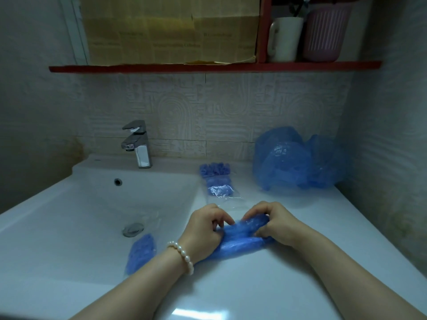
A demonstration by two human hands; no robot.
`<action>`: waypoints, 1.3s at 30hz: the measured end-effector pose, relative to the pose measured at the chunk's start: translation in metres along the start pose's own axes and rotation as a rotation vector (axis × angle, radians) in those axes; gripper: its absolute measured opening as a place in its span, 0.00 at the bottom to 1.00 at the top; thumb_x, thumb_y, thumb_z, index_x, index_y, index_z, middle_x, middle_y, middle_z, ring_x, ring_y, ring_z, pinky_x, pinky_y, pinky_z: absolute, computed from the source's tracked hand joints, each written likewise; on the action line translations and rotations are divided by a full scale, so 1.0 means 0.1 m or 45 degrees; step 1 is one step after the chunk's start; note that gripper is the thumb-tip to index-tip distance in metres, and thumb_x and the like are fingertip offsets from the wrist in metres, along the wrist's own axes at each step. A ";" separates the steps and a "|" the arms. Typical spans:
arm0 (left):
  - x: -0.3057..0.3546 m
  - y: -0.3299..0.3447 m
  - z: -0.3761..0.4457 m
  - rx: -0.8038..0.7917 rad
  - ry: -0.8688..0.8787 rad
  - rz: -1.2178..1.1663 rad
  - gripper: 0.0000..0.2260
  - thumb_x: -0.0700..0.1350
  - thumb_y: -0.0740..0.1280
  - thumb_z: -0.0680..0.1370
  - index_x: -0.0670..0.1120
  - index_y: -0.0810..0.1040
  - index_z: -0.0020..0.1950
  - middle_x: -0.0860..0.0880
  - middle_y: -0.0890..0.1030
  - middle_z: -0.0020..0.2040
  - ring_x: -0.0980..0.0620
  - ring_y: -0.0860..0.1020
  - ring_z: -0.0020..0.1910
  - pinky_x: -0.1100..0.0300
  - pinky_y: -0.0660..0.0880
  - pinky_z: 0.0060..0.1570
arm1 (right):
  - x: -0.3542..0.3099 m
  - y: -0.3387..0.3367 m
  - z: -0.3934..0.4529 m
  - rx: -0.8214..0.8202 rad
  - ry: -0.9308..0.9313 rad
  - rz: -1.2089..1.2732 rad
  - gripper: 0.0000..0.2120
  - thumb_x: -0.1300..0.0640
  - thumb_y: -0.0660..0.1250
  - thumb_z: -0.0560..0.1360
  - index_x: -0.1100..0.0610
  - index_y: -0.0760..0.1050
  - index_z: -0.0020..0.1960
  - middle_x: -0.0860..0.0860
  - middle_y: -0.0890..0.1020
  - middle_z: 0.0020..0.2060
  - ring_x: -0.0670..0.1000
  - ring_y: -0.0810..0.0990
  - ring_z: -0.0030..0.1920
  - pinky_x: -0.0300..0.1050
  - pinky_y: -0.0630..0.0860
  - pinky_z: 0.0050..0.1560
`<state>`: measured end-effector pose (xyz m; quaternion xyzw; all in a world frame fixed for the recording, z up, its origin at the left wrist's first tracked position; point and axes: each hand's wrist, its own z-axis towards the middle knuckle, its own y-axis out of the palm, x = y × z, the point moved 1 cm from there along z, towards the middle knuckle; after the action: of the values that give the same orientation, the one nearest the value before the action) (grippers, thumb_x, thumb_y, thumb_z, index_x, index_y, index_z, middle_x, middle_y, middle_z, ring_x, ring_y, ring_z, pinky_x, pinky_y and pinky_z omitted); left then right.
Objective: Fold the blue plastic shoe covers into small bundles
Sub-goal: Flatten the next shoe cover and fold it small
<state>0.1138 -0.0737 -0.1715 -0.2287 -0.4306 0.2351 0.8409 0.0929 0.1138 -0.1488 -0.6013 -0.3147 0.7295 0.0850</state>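
Both forearms reach in from the near edge over the white counter (231, 285), converging toward the middle. The left hand (204, 229), with a pearl bracelet (182, 255) on its wrist, lies knuckles-up, its fingers curled down onto the left part of a blue shoe cover (240, 241); the right hand (275, 224) mirrors it, fingers curled and pinching the cover's right end, thumb tucked under the bunched plastic. The cover lies partly flattened on the counter between and under the two hands, just right of the basin, with one corner trailing toward the left wrist. Count of blue items: one cover in hand; one folded bundle (141, 252) lying inside the sink basin (69, 215) on its near slope, near the drain plug (132, 228); one clear packet of folded covers (217, 181) farther back on the counter, exact number inside not resolvable; one loose heap of unfolded covers (293, 160) at the far right against the tiled wall, number not resolvable. At the far left of the counter stands one chrome faucet (138, 144). Above, a red shelf (208, 66) carries one white mug (285, 39) and one pink ribbed cup (325, 33) side by side.
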 end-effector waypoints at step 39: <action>-0.06 -0.10 -0.03 -0.308 0.226 0.065 0.13 0.51 0.70 0.69 0.44 0.83 0.48 0.49 0.83 0.53 0.62 0.77 0.55 0.69 0.73 0.55 | -0.02 0.12 0.36 0.276 -0.767 -1.562 0.15 0.46 0.55 0.72 0.40 0.81 0.46 0.50 0.76 0.40 0.54 0.76 0.39 0.47 0.59 0.41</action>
<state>0.1152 -0.0850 -0.1709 -0.3590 -0.3738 0.1816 0.8357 0.0626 0.0904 -0.1508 -0.0741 -0.5332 0.7121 0.4507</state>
